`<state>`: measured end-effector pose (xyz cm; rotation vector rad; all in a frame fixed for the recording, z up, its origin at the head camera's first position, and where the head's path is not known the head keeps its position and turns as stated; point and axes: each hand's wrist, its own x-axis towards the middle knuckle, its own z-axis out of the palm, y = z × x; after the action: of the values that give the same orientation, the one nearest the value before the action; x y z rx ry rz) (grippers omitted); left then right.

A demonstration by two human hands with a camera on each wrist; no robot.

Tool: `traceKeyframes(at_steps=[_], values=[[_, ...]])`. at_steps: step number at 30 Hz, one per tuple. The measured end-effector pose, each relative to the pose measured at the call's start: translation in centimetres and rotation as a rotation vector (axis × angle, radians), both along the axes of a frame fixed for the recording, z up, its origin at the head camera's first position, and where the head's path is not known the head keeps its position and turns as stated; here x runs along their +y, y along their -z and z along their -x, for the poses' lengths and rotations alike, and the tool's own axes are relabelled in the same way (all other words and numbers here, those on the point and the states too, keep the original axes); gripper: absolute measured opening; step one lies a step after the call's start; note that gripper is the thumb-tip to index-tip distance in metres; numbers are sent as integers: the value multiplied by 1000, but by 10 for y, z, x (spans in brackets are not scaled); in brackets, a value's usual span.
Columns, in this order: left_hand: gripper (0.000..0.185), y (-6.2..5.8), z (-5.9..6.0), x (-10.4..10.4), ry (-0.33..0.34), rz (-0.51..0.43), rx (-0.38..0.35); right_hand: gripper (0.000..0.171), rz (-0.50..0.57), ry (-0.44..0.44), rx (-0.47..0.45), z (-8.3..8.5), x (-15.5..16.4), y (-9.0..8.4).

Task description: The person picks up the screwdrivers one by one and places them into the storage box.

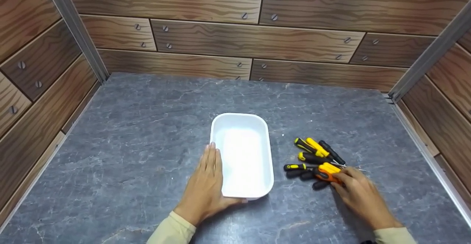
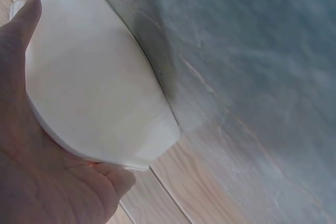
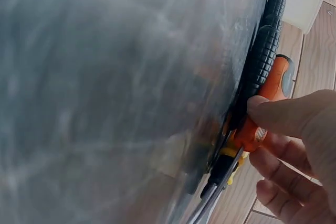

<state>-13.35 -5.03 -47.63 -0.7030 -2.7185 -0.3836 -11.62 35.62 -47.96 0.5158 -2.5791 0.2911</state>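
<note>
A white rectangular plastic container [image 1: 245, 155] stands on the grey marbled table. My left hand [image 1: 204, 185] rests along its left wall with straight fingers, the thumb laid across the near end; in the left wrist view the container's outer wall [image 2: 94, 77] lies against the palm side. To the right is a pile of screwdrivers with black and yellow handles [image 1: 312, 158]. My right hand [image 1: 362, 192] pinches an orange-and-black-handled screwdriver [image 3: 273, 85] at the pile's near side between thumb and fingers. Black ribbed handles [image 3: 262, 56] lie beside it.
Wood-patterned panels [image 1: 206, 34] wall the table [image 1: 147, 126] at the back and both sides. Metal corner posts [image 1: 73, 27] stand at the back corners. The container's inside shows nothing in it.
</note>
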Motion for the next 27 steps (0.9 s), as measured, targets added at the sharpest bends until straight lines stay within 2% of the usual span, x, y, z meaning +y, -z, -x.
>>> traceKeyframes(at_steps=[9,13,20,27], values=[[138,1,1,2,-2,-8,5,29,-43,-59,49,4,5,-6],[137,0,2,1,-6,-7,2,31,-28,-68,43,7,4,-17],[137,-1,1,0,-13,-7,-16,31,-8,-115,-24,18,-16,-44],[137,-2,-1,1,-15,-23,-57,28,-53,-269,37,42,-49,-64]])
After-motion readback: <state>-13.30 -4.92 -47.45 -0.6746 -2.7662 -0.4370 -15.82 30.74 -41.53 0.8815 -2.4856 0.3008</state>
